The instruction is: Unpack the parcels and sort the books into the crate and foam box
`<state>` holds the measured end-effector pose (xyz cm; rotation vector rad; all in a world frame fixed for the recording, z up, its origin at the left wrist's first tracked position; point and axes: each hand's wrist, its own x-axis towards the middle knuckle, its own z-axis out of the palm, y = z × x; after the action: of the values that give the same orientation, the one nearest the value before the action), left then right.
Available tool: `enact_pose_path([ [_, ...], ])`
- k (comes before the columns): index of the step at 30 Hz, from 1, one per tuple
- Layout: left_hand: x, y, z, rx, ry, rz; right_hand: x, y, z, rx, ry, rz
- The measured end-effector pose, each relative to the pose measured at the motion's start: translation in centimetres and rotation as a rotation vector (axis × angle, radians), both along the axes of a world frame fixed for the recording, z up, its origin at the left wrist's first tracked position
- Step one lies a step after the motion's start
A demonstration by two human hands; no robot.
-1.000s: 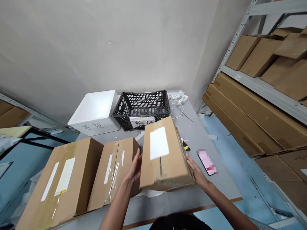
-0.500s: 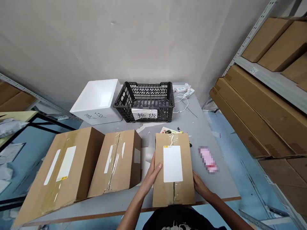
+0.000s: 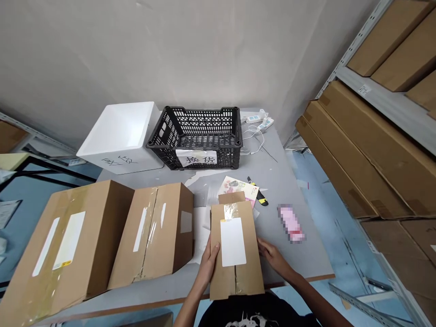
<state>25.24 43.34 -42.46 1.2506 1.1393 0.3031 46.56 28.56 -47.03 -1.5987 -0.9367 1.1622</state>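
Observation:
A taped cardboard box (image 3: 250,254) with a white label stands at the table's front edge, close to my body. A small flap sticks up at its far end. My left hand (image 3: 208,263) grips its left side, thumb on top near the label. On the right side, my right hand (image 3: 270,255) presses against the box, its fingertips partly hidden. Just beyond the box lie a printed card (image 3: 238,186) and a yellow-and-black utility knife (image 3: 261,198). A pink blurred item (image 3: 291,222) rests to the right.
Two larger cardboard boxes, one medium (image 3: 168,254) and one big (image 3: 85,245), stand at the left. Behind are a white foam bin (image 3: 132,156) and a black plastic crate (image 3: 195,160). Power strips (image 3: 260,120) with cables lie at the back. Shelves of boxes (image 3: 368,150) flank the right.
The box between my hands has tilted and shifted, and its far-end flap now shows. The card and knife behind it are more exposed. The view has swung slightly right.

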Motion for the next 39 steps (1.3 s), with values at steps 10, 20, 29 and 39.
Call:
enact_pose_path([
  [10, 4.3, -2.2, 4.1, 0.693, 0.698, -0.099, 9.5, 6.4, -0.9, -0.348, -0.823, -0.151],
  [20, 10.2, -4.4, 5.2, 0.607, 0.962, -0.18, 11.7, 13.7, -5.7, -0.533, -1.066, 0.057],
  [29, 12.5, -5.1, 4.7, 0.614, 1.007, -0.089, 12.7, 13.9, -4.8, -0.518, -1.116, 0.169],
  [39, 12.7, -5.4, 3.6, 0.63, 1.082, -0.122, 16.9, 9.7, -0.2, -0.48, -1.098, -0.01],
])
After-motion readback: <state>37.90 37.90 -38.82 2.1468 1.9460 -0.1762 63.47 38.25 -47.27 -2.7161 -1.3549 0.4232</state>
